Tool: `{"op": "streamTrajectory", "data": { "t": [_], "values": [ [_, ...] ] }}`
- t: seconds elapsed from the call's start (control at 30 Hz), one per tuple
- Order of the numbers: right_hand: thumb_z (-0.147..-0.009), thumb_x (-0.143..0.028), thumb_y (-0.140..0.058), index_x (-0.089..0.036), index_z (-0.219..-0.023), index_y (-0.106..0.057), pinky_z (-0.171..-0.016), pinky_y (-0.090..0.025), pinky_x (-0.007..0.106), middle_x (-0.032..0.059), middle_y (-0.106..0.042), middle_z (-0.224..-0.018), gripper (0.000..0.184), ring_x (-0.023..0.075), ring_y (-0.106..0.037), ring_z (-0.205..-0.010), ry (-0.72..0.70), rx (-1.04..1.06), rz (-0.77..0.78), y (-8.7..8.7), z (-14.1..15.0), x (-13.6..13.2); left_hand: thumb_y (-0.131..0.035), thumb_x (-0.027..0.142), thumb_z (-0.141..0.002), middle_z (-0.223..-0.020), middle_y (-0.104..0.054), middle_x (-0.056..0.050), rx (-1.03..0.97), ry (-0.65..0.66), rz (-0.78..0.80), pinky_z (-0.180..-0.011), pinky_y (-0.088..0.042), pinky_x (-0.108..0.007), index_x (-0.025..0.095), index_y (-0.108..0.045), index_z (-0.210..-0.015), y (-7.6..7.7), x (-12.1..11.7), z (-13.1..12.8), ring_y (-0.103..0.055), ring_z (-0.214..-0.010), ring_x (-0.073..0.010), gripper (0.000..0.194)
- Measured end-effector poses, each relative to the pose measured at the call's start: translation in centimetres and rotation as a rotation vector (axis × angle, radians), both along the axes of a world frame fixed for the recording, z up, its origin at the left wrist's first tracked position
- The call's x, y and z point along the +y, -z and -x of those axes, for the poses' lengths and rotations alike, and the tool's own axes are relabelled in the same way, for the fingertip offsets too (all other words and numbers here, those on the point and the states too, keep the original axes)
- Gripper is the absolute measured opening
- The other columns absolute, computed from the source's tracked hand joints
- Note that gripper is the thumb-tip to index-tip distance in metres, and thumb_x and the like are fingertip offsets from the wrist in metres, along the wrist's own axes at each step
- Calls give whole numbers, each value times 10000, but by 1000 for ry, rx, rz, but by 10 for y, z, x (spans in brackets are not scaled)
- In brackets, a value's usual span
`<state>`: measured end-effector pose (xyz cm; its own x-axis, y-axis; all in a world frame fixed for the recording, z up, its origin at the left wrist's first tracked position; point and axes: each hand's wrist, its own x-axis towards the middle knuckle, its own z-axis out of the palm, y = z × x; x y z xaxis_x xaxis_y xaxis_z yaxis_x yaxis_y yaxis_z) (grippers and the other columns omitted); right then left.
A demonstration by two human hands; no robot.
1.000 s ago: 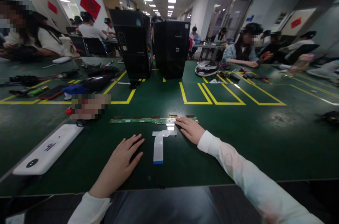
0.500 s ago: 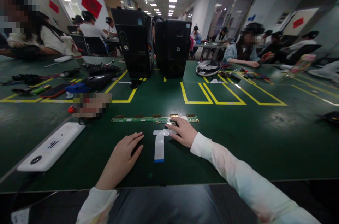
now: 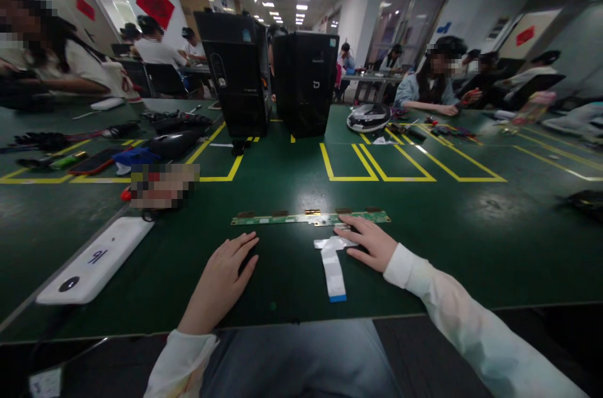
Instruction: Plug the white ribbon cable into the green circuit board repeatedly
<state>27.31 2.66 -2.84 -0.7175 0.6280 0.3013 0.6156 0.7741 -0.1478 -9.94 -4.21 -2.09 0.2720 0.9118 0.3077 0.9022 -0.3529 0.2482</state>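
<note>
A long, narrow green circuit board [image 3: 282, 219] lies flat on the green table. A white flat ribbon cable [image 3: 333, 272] with a blue end runs from its near side toward me, bent near the top. My right hand [image 3: 370, 241] rests over the cable's upper part and the board's near edge, fingers spread and not wrapped around anything. Its fingertips touch the board near the cable joint, which they partly hide. To the left of the cable, my left hand [image 3: 223, 279] lies on the table with fingers stretched out, holding nothing and apart from the board.
Two black computer towers [image 3: 301, 84] stand at the back. A white power bank-like device [image 3: 97, 260] lies at left, near tools and cables [image 3: 174, 144]. Yellow tape [image 3: 400, 179] marks the table. A coiled cable bundle [image 3: 369, 117] lies behind. Other people sit around.
The circuit board and ribbon cable have shifted to the right together with my right hand. The cable now slants slightly. My left hand has stayed nearly in place.
</note>
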Motion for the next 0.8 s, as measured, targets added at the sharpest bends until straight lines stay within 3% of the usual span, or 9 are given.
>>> {"op": "streamTrajectory", "data": {
  "t": [0.1, 0.27, 0.43, 0.6, 0.7, 0.8],
  "values": [
    [-942, -442, -419, -237, -1359, -517, -1055, -375, 505, 131, -421, -1443, 474, 278, -404, -1314, 113, 12, -1, 3, -57, -13, -385, 407, -950, -1375, -543, -82, -3, 3, 0, -1103, -339, -484, 207, -535, -1289, 1, 0, 0, -491, -1274, -238, 421],
    [-935, -488, -386, -284, -1332, -551, -1045, -410, 467, 112, -465, -1417, 475, 275, -458, -1285, 397, 36, 3, 11, -176, -41, -380, 398, -950, -1366, -551, -83, -20, 6, -16, -1095, -348, -486, 214, -538, -1285, 0, -1, -2, -497, -1269, -240, 414],
    [-897, -614, -370, -228, -1272, -627, -1004, -421, 438, 198, -484, -1382, 597, 326, -468, -1267, 624, 73, 49, 18, -285, -71, -383, 390, -949, -1359, -556, -86, -18, -1, -11, -1102, -343, -475, 199, -538, -1285, -2, -2, -3, -490, -1274, -237, 416],
    [-831, -729, -343, -217, -1192, -687, -883, -443, 488, 269, -555, -1266, 715, 350, -541, -1172, 789, 91, 9, 25, -361, -84, -377, 395, -947, -1355, -558, -87, -25, 6, -13, -1090, -351, -490, 214, -545, -1277, 0, -1, -1, -502, -1262, -240, 413],
    [-762, -788, -346, -199, -1107, -733, -859, -422, 501, 283, -587, -1200, 785, 361, -509, -1195, 775, 59, -24, 28, -396, -85, -371, 388, -951, -1356, -555, -96, -26, 8, -13, -1085, -351, -497, 213, -536, -1285, 1, -1, -1, -502, -1261, -238, 412],
    [-675, -850, -311, -149, -881, -796, -805, -412, 522, 337, -598, -1120, 877, 390, -527, -1142, 743, 6, -77, 28, -421, -79, -372, 378, -953, -1352, -558, -99, -18, 8, -10, -1086, -350, -489, 200, -537, -1281, 0, -1, -2, -503, -1259, -233, 408]
  ]
}}
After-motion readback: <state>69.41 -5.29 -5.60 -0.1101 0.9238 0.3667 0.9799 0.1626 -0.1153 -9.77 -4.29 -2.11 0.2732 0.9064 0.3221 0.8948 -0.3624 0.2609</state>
